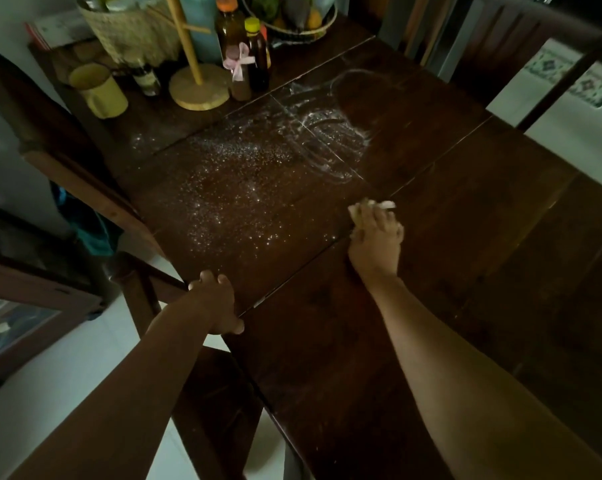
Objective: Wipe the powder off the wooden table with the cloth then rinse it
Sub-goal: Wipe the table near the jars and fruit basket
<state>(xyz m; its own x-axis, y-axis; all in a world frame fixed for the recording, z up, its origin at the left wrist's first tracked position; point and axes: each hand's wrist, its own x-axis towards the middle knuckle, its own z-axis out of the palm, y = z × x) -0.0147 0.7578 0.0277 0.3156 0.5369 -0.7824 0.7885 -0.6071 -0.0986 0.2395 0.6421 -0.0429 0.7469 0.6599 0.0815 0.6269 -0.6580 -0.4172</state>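
At the left of the frame, a yellow mug [98, 90], a small dark jar [146, 79], a wooden stand [200, 88] and brown bottles [259, 60] crowd the upper-left part of the table [466, 271]. A wide sweep toward them could knock one over, and the bottles look the likeliest to tip.

The powder [230, 188] lies scattered across the middle of the frame, thinning toward the near edge at lower left. A stroke pulled that way would probably push grains over the edge onto the pale floor [67, 358]. Powder could also settle into the seams between the boards, where a flat pass may skip it. To the right of the scatter, white smears [324, 133] curve beside a darker, cleaner patch; a loaded cloth would likely spread such streaks rather than lift them.

The left hand [216, 303], in the lower centre, rests on the table's near edge with its fingers curled over it and holds nothing but the wood.

Further right, the right hand [375, 237] has its grip clenched around the cloth [369, 207], bunched small and pressed against the table at the right fringe of the powder. Only a pale tuft shows past the fingers, so little fabric meets the wood.
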